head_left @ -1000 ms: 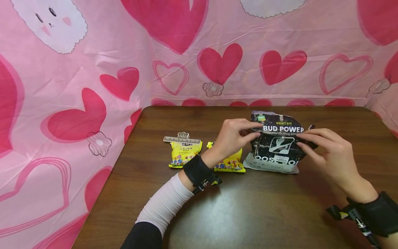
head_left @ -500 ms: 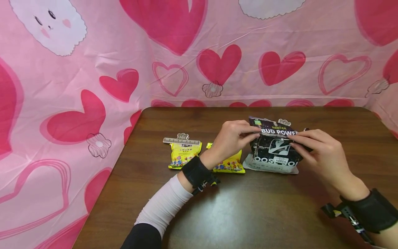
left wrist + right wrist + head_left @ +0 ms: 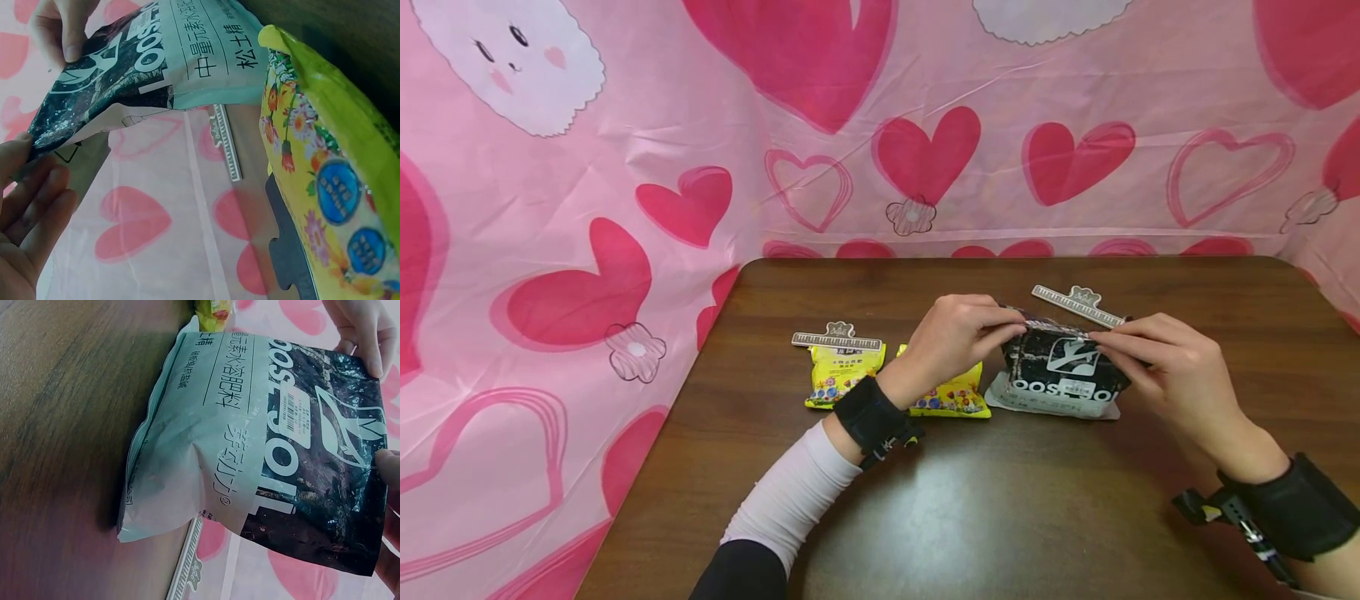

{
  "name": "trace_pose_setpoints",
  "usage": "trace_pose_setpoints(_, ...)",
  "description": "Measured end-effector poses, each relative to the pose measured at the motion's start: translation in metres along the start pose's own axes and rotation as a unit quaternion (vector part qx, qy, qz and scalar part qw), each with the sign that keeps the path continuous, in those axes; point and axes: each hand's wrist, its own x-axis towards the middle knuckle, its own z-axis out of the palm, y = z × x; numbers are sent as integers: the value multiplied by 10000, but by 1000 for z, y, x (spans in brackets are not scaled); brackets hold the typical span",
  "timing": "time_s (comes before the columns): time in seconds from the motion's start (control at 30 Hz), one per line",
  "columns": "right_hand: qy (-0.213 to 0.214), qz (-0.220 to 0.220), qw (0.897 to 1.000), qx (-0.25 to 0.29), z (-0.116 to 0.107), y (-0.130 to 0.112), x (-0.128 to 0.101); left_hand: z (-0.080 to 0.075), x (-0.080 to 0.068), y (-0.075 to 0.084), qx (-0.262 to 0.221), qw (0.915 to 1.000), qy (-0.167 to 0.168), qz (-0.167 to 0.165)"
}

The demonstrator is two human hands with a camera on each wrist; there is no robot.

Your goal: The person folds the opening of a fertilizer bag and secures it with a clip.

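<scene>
Head view: your left hand (image 3: 958, 333), right hand (image 3: 1183, 375) pinching black bag (image 3: 1060, 371) top, folding it lower than before; pale clip (image 3: 1078, 307) showing more behind, bag likely getting shorter.

Just beyond the grip, a long silvery clip with a piano-key bar (image 3: 1077, 306) lies on the dark brown wood-grain table (image 3: 955, 508). Left of the grip sits a glossy yellow flower-printed packet (image 3: 953, 397); farther left, a similar yellow packet (image 3: 844, 379) has a matching piano-key clip (image 3: 837, 342) along its top. Pink heart-printed cloth (image 3: 820, 75) hangs behind.
</scene>
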Motion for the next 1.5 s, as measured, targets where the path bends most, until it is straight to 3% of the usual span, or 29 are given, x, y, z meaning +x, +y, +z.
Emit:
trace_pose_setpoints(0.6, -51, -44, 10000, -38, -1, 0, 1, -3, 1, 3, 735, 9963, -421, 170)
trace_pose_setpoints(0.77, -54, -147, 9997, 166, -1, 1, 4, -2, 2, 4, 886, 9944, -502, 285)
trace_pose_setpoints(1.03, -110, -119, 9994, 316, -2, 3, 6, 0, 2, 5, 989, 9934, -474, 338)
trace_pose_setpoints(1.23, -305, 107, 9990, 297, -3, 1, 5, 1, 0, 4, 1242, 9916, -146, 327)
trace_pose_setpoints(1.5, -382, 191, 9987, 282, -3, -3, 7, -3, 6, 5, 926, 9941, -171, 534)
